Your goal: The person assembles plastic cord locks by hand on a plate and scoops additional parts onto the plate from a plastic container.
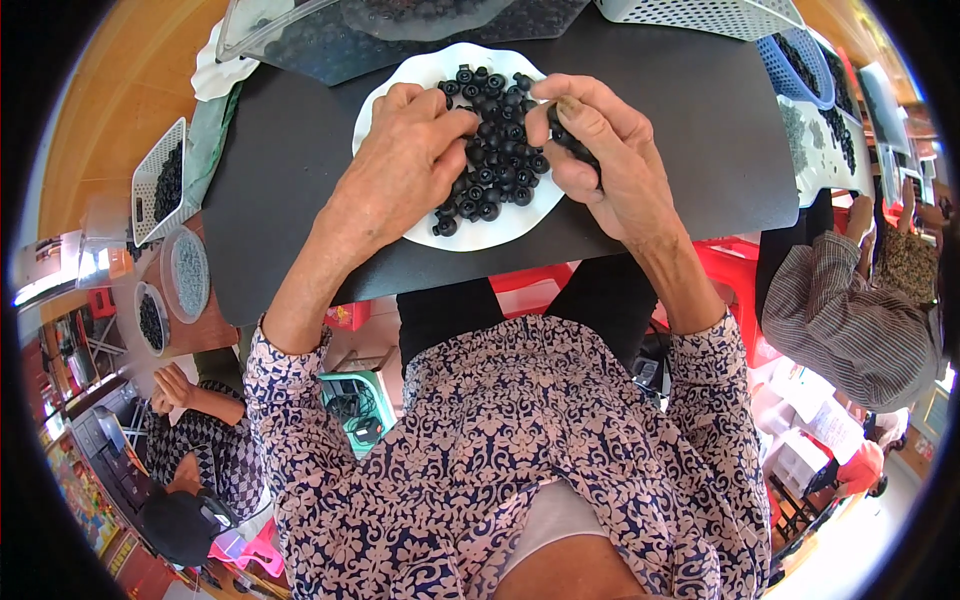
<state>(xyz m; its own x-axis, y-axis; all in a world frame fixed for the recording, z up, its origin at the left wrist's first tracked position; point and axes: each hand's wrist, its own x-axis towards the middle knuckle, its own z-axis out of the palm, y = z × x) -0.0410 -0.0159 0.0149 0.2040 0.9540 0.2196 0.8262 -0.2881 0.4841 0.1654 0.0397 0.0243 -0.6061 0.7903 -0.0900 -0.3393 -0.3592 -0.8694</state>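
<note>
On the dark tabletop in front of me lies a white plate with a wavy rim (375, 125), heaped with small round black parts (490, 150), some with ring-like openings. My left hand (405, 160) is over the plate's left side, fingers bent and pinched together at the edge of the heap. What its fingertips hold, if anything, is hidden. At the plate's right side my right hand (615, 155) curls around a few black parts (572, 140), which show between its thumb and fingers.
A clear plastic bin (400, 45) and a white perforated basket (700, 15) stand beyond the plate. Left are a white basket (160, 185) of black parts and round tubs (186, 272). A blue basket (795, 70) is at right. Co-workers sit on both sides.
</note>
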